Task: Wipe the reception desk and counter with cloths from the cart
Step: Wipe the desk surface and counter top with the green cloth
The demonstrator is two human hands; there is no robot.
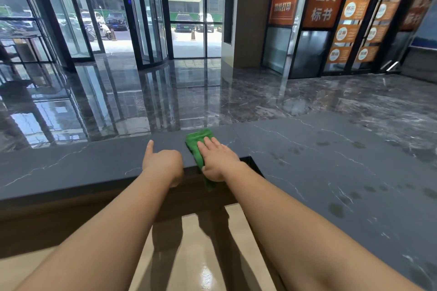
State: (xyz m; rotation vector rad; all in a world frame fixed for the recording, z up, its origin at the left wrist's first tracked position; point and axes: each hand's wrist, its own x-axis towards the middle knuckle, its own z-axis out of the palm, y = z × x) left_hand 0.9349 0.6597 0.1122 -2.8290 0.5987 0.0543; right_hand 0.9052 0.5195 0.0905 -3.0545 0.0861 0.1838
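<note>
Cloth (196, 141), soft, light and likely limp, is lying on the counter (331, 163) at twelve o'clock, drooping over the near edge. Right hand (217, 160) is pressing it flat-fingered; left hand (163, 162), at nine o'clock, is gripping the counter's edge.

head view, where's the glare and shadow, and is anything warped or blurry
Head view: daylight through the glass doors puts strong glare and reflections on the polished floor; the wide lens bows the door frames near the edges; dark shadows stripe the beige desk; the green cloth and counter are sharp.
</note>
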